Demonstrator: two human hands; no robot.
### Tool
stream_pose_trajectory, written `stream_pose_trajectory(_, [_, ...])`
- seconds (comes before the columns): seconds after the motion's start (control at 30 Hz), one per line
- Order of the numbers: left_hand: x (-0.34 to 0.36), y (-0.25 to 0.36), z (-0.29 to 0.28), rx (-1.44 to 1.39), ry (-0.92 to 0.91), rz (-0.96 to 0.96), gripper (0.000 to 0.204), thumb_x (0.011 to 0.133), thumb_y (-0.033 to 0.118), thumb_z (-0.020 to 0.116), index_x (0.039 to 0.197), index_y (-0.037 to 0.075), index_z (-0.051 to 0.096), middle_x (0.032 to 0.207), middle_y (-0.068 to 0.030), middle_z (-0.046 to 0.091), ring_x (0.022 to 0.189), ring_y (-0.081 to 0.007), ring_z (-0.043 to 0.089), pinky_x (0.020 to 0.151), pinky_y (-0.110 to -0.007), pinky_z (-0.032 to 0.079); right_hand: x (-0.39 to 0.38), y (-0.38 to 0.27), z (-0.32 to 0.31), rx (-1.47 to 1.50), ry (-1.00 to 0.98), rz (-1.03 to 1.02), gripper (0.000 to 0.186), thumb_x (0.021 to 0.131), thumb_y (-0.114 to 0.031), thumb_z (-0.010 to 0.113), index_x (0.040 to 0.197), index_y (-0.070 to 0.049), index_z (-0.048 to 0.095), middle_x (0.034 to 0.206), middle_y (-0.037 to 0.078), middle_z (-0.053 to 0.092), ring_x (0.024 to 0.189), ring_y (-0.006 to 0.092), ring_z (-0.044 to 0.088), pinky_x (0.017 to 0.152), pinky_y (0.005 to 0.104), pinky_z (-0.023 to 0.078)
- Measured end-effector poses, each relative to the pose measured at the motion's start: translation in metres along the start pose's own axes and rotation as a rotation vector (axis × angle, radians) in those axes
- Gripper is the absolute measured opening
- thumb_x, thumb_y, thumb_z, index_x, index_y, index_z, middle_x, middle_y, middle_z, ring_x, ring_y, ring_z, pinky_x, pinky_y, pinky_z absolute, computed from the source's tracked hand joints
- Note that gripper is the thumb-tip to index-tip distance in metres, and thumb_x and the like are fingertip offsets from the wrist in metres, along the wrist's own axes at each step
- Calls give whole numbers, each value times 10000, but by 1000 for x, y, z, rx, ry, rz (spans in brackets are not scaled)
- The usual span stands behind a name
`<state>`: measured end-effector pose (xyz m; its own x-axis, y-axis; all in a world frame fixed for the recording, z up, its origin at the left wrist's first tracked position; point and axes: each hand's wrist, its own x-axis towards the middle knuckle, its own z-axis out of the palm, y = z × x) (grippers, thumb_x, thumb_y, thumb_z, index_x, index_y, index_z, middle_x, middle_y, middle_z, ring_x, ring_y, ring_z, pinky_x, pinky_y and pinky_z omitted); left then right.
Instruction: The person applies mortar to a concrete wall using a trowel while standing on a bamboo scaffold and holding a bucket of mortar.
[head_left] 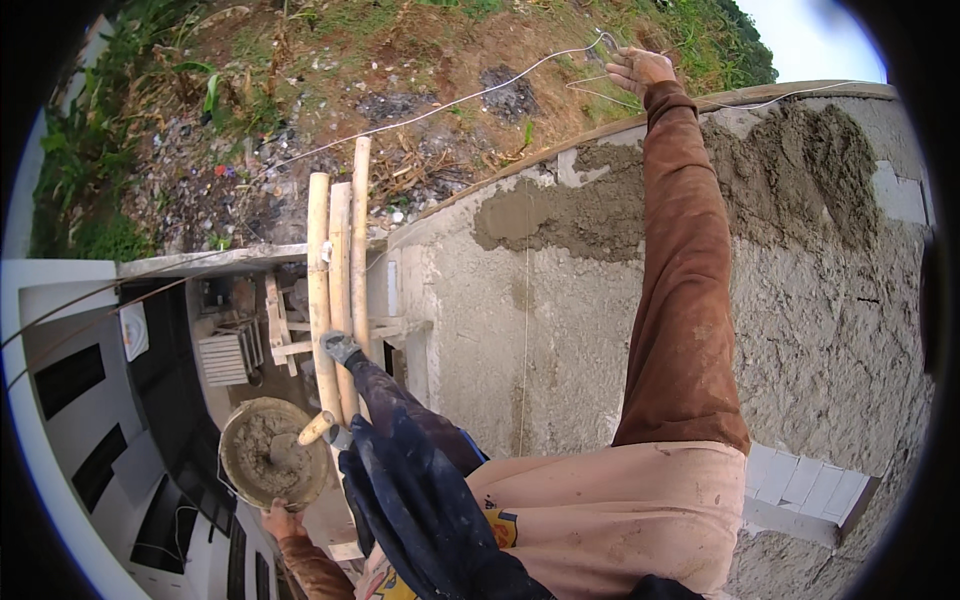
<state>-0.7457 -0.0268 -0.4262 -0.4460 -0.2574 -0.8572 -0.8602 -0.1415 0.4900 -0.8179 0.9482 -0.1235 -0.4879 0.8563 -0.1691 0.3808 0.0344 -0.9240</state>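
Coarse grey wall (575, 345); left hand (284, 522) holds round bucket (228, 462).

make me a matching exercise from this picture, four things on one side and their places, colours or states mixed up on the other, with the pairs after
Column 1
1. bucket
2. poles
3. right hand
4. left hand

Column 2
A. raised near the white cord
B. at the bucket's edge
C. has grey mortar inside
D. long and pale yellow

Right pairs: 1-C, 2-D, 3-A, 4-B
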Motion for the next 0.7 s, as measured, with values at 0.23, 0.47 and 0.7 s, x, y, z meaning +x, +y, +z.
stream_pose_trajectory(0.23, [-11,15,0,210,92,50,464,797,27,563,1257,89,560,1024,-76,650,825,-248,681,559,-392,573,-35,182,109,274,-28,172,227,980,-144,558,1116,10,656,1109,189,671,846,331,723,726,424,646])
stream_pose_trajectory(0.47, [-39,12,-4,37,114,15,378,794,21,568,1161,112,580,958,-58,642,710,-240,654,578,-405,556,-90,250,207,217,-109,324,226,930,-198,638,1119,-82,683,988,65,692,755,231,647,652,372,560])
stream_pose_trajectory(0.7, [-22,-12,-26,-64,104,53,314,820,37,557,1126,104,585,908,-66,643,703,-244,663,548,-398,573,-183,230,195,428,59,394,222,910,-153,662,1128,-110,666,1129,43,735,789,156,632,758,337,515])
